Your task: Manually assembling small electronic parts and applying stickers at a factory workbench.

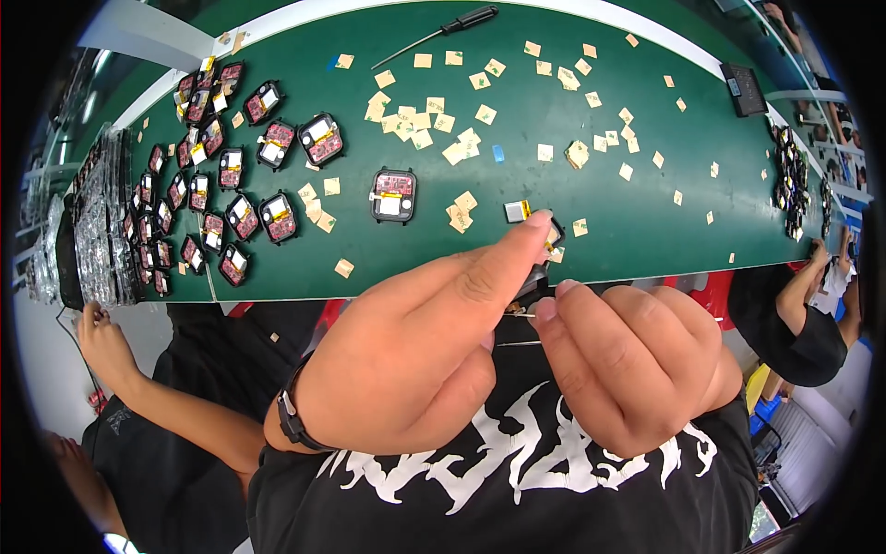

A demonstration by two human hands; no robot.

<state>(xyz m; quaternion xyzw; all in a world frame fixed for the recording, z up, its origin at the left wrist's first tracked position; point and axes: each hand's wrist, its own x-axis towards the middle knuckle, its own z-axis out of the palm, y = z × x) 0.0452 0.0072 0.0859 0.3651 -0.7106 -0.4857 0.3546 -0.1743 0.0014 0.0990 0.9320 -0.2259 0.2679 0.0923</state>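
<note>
My left hand [415, 342], with a dark band at its wrist, is closed around a small black watch case [556, 233]. Only the rim and a bit of yellow show past the index fingertip; the thumb is mostly hidden. Beside that fingertip is a silver battery [517, 212] with yellow tape along one end; whether it is joined to the case I cannot tell. My right hand [637, 360] is pinched shut close by, below the case. Thin pale lines show near its fingertips, but what it holds is too hidden to name.
An open watch case [393, 196] with a red board lies ahead on the green table [646, 231]. Several more cases [242, 217] cluster left, beside stacked clear trays [101, 222]. Cream adhesive squares [406, 120] are scattered about; a screwdriver [438, 35] lies far back. A co-worker's hand [106, 351] is at left.
</note>
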